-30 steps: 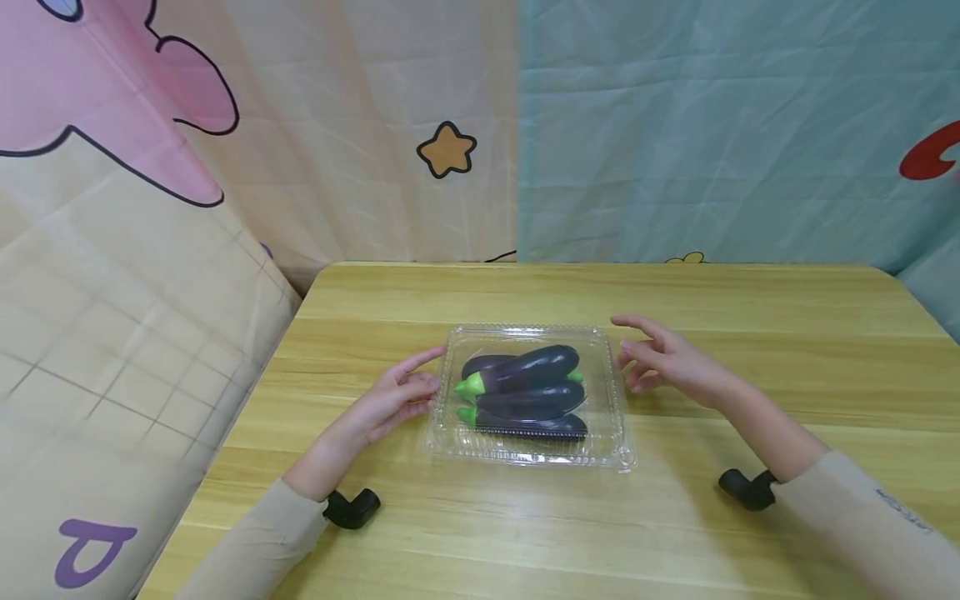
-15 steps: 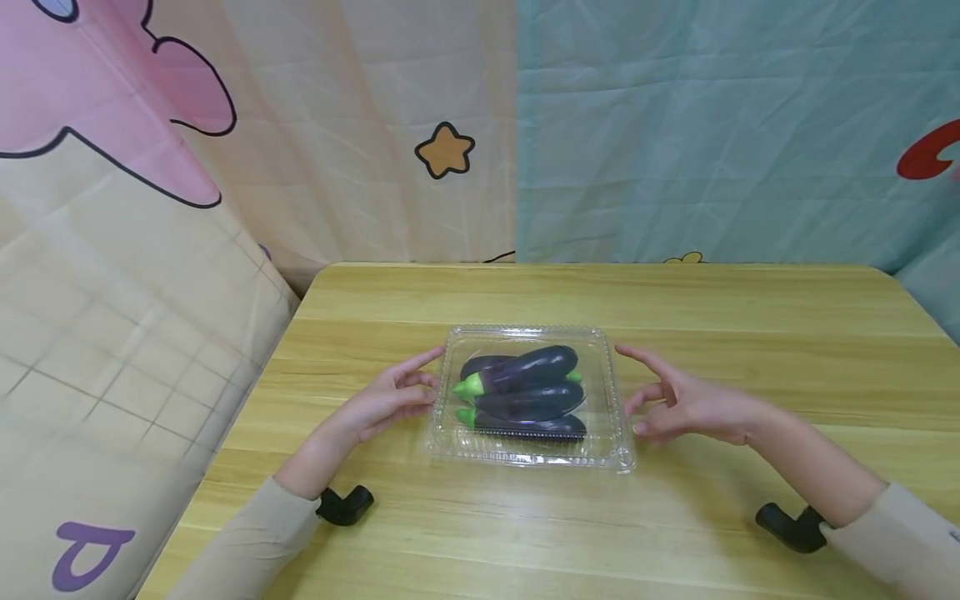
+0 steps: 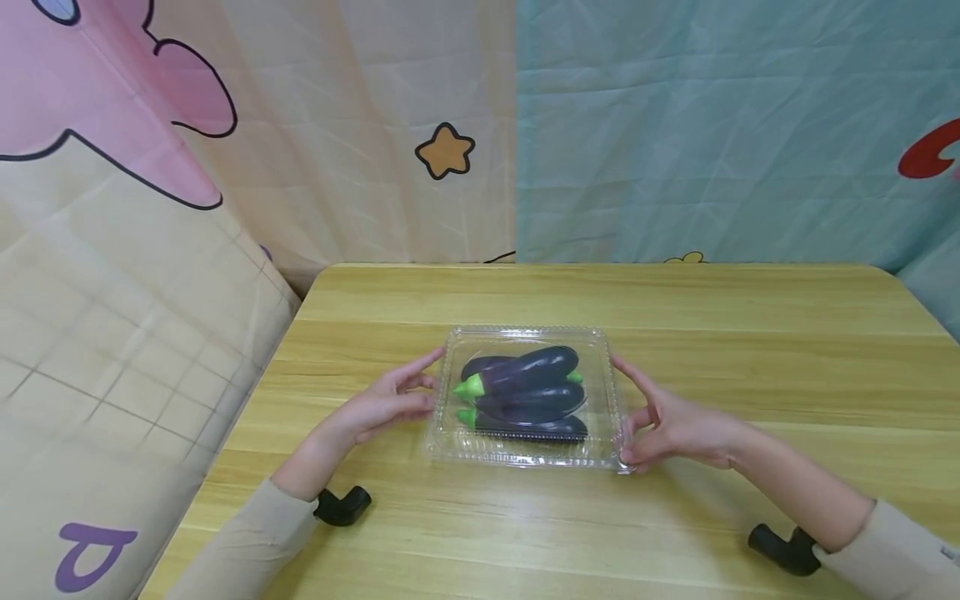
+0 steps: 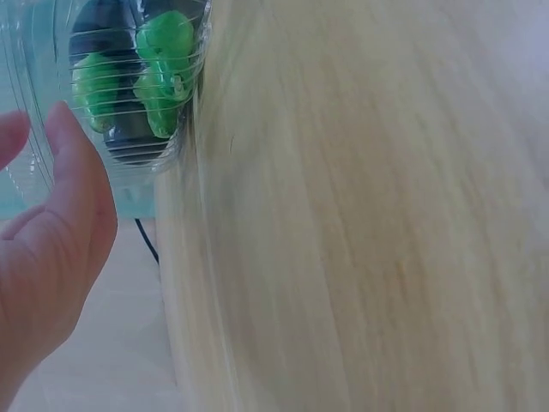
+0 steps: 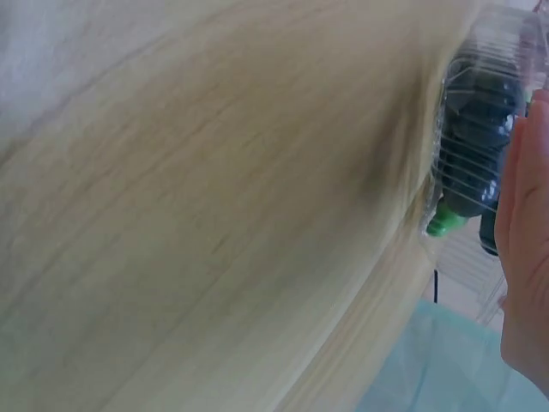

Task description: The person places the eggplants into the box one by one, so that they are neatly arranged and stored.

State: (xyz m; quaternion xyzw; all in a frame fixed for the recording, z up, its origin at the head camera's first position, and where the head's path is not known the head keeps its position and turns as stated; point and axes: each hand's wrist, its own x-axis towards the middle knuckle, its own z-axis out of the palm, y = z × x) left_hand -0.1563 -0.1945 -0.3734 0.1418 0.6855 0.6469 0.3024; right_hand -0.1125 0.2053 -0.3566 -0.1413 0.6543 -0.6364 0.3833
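Observation:
A clear plastic clamshell box (image 3: pixel 600 350) with its lid down sits mid-table in the head view. Several eggplants (image 3: pixel 531 400) with green stem ends lie inside it. Along the box's left side is my left hand (image 3: pixel 386 406), its index finger reaching toward the back left corner. In the left wrist view, the thumb and fingers of that hand (image 4: pixel 60 232) stand apart beside the box wall (image 4: pixel 184 129). My right hand (image 3: pixel 678 425) pinches the front right corner with its thumb, while its index finger extends along the right edge. The right wrist view partly hides the box behind this hand (image 5: pixel 527 232).
The box stands on a light wooden table (image 3: pixel 480 533). A printed curtain (image 3: pixel 637 142) hangs behind the table's back edge, and another covers the left side. A black wrist mount (image 3: pixel 342 506) juts from the left sleeve, and a second mount (image 3: pixel 783 550) from the right sleeve.
My right hand first drew back toward me, then moved in to the box, its thumb reaching the front right corner. The left hand shifted only slightly. The box and eggplants stayed in place.

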